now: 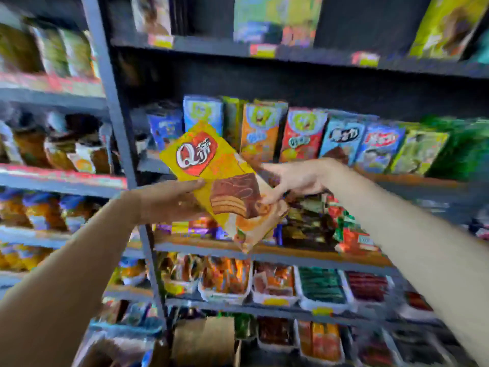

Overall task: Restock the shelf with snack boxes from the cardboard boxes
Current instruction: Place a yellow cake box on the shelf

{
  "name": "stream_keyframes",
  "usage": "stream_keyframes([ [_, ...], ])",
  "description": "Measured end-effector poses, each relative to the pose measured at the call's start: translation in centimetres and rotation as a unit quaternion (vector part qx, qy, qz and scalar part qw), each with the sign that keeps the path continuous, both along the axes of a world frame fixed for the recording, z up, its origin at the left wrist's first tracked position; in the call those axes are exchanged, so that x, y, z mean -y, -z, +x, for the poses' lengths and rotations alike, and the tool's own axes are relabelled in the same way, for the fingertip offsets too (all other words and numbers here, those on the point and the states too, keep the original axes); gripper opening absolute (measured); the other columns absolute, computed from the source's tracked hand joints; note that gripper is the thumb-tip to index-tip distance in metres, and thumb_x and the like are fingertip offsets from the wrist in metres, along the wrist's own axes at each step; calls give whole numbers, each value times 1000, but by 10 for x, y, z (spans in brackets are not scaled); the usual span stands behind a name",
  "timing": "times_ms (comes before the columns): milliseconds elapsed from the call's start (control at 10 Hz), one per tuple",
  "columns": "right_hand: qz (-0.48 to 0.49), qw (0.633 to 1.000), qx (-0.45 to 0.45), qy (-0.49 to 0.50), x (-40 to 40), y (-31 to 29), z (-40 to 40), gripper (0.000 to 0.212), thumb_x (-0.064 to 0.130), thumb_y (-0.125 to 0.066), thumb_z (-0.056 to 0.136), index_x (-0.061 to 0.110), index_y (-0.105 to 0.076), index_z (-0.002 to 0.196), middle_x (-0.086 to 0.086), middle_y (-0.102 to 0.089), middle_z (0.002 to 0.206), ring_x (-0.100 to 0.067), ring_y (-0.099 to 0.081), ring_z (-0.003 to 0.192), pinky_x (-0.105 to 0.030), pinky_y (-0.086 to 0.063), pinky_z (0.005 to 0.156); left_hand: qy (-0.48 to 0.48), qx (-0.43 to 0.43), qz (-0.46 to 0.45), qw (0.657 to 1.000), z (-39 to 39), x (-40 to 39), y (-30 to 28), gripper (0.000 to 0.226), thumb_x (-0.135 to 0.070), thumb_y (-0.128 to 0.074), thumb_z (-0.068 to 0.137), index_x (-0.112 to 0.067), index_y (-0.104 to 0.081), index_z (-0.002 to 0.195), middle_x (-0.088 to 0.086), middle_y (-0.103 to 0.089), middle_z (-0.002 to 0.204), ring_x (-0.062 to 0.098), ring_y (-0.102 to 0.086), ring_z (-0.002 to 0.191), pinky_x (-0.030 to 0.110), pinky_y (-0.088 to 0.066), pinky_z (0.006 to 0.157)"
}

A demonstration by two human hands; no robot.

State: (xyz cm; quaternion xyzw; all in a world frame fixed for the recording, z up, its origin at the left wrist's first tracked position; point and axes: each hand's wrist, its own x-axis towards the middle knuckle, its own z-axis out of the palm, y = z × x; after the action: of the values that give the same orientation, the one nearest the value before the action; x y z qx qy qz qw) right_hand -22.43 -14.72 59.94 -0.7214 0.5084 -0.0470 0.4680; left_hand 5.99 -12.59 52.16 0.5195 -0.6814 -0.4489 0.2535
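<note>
A yellow snack box (211, 165) with a red logo and a chocolate cake picture is held tilted in front of the dark shelf (291, 256). My left hand (169, 200) grips its left edge from below, thumb on the front. My right hand (293, 178) pinches its right edge beside the cake picture. Behind the box, a row of upright snack boxes (304, 133) in blue, orange, red and green stands on the shelf board at chest height. A brown cardboard box (203, 340) sits low in view below the shelves.
A grey upright post (116, 123) divides this shelf unit from another on the left, packed with bagged snacks (58, 147). Lower boards hold trays of wrapped snacks (320, 287). More boxes (275, 19) stand on the top board.
</note>
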Motion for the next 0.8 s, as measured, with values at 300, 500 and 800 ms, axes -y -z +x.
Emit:
stream_keyframes([
  [300, -590, 793, -133, 70, -70, -162, -107, 103, 22, -71, 80, 31, 4, 150, -11, -28, 139, -33, -42, 120, -37, -37, 98, 15, -278, -94, 956, -198, -5, -204, 56, -34, -82, 51, -20, -62, 101, -5, -74, 87, 7, -70, 75, 25, -57, 60],
  [500, -621, 720, -220, 218, -63, -194, -190, 118, 65, -66, 70, 33, 17, 147, -23, 8, 153, -41, -10, 139, -53, -20, 109, 14, -242, -202, 949, -318, 14, -290, 57, -33, -70, 71, -11, -53, 121, 5, -63, 117, 12, -65, 95, 30, -60, 65],
  [800, -514, 781, -126, 332, -25, -237, -277, 116, 79, -59, 61, 41, 10, 146, -15, -11, 151, -40, -15, 138, -54, -24, 107, 16, -132, -119, 984, -422, 50, -348, 52, -52, -64, 78, -16, -60, 116, 8, -60, 117, 20, -64, 94, 29, -60, 65],
])
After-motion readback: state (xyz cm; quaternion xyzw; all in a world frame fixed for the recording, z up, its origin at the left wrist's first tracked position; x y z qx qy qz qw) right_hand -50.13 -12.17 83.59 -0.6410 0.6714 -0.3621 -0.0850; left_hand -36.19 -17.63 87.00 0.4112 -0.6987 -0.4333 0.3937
